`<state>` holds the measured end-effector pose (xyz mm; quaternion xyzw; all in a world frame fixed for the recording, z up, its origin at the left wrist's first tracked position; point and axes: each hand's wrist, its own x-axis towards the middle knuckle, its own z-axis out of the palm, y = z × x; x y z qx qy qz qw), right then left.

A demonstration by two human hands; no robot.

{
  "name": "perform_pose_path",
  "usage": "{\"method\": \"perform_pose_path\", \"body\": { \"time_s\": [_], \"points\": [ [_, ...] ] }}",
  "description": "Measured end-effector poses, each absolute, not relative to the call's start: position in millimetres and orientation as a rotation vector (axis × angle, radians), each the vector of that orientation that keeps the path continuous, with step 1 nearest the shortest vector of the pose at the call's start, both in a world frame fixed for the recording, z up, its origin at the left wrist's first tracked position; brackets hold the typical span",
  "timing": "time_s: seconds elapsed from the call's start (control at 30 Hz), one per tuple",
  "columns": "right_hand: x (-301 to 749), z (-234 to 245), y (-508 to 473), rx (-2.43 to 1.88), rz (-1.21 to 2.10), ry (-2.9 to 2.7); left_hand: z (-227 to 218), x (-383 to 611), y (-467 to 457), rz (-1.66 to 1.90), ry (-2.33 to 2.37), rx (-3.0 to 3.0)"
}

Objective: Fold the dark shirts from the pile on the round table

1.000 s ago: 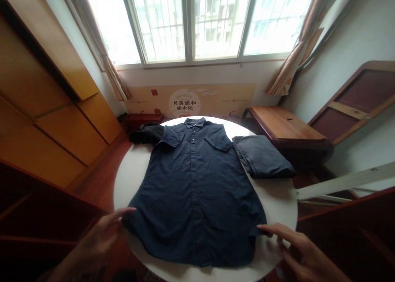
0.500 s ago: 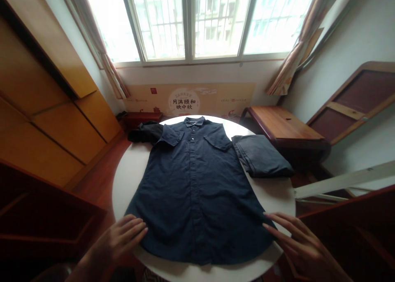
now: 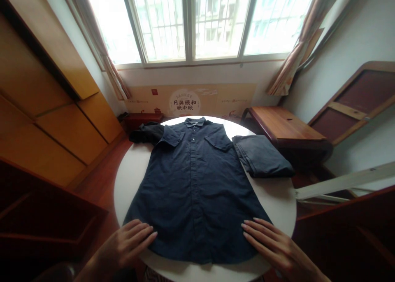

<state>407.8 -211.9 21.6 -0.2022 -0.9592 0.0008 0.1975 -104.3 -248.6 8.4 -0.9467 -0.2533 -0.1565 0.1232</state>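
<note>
A dark navy button-up shirt [image 3: 191,183] lies spread front side up on a round white table [image 3: 126,179], its collar at the far edge and its hem toward me. Both sleeves are folded inward over the chest. My left hand [image 3: 131,238] rests with fingers stretched out on the shirt's lower left corner. On the lower right side, my right hand [image 3: 270,241] lies flat with its fingers extended on the cloth. Neither hand grips the fabric. Thumbs are hidden from view.
Folded dark grey clothing [image 3: 262,155] sits on the table's right side. A crumpled black garment [image 3: 146,133] lies at the back left. Beyond the table are a wooden side table [image 3: 286,123], wooden cabinets [image 3: 61,129] and a window [image 3: 212,22]. A white bar [image 3: 339,183] stands at right.
My right hand has moved left from the shirt's right edge onto the cloth and now lies flatter. My left hand has shifted slightly right along the hem corner.
</note>
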Motion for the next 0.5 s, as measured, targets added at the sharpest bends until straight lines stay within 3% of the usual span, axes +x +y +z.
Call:
{"method": "perform_pose_path", "body": {
  "time_s": [0.5],
  "points": [
    [398.8,25.8,-216.3,-0.577,-0.028,-2.676,19.7,-82.3,-244.2,-0.535,-0.745,-2.822]
  ]
}}
